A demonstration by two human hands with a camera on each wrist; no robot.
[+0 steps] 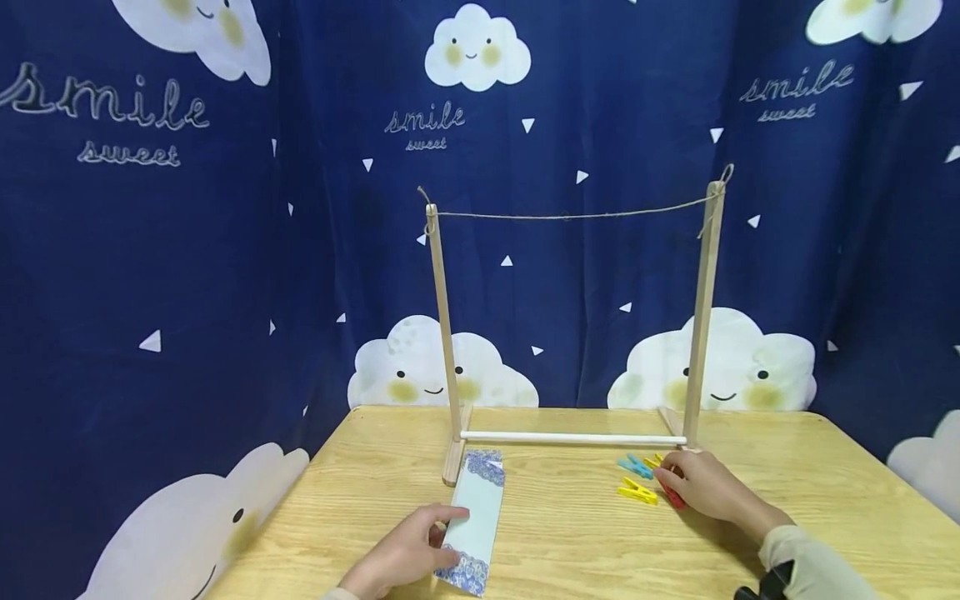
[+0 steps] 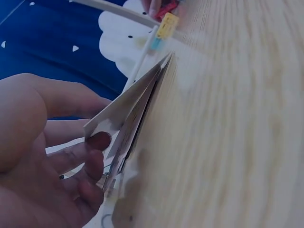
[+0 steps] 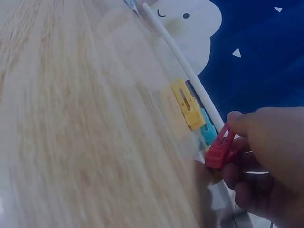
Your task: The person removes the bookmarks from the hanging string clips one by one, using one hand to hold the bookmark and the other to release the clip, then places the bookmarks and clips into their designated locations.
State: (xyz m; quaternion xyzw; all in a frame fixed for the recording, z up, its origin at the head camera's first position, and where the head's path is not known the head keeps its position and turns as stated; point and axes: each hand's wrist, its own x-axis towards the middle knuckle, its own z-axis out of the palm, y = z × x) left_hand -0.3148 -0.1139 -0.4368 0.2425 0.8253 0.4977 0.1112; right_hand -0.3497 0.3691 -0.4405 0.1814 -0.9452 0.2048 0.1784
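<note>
My left hand [image 1: 408, 543] pinches the long edge of a folded pale card [image 1: 481, 510] with blue lace-patterned ends. In the left wrist view the card's layers [image 2: 124, 111] stand partly apart, tilted up from the tabletop. On the right side, my right hand [image 1: 708, 486] pinches a red clothespin [image 3: 221, 148] between thumb and fingers, low over the table. Beside it lie a yellow clothespin [image 1: 637, 492], a blue clothespin [image 1: 636, 466] and another yellow clothespin [image 1: 654, 461], partly hidden by the hand.
Behind the card and clothespins stands a wooden frame with a left post [image 1: 444, 325], a right post [image 1: 705, 308] and a white bottom bar [image 1: 570, 437]. A thin string [image 1: 570, 217] spans the post tops. A blue cloud-print curtain [image 1: 577, 333] hangs behind the wooden table [image 1: 570, 542].
</note>
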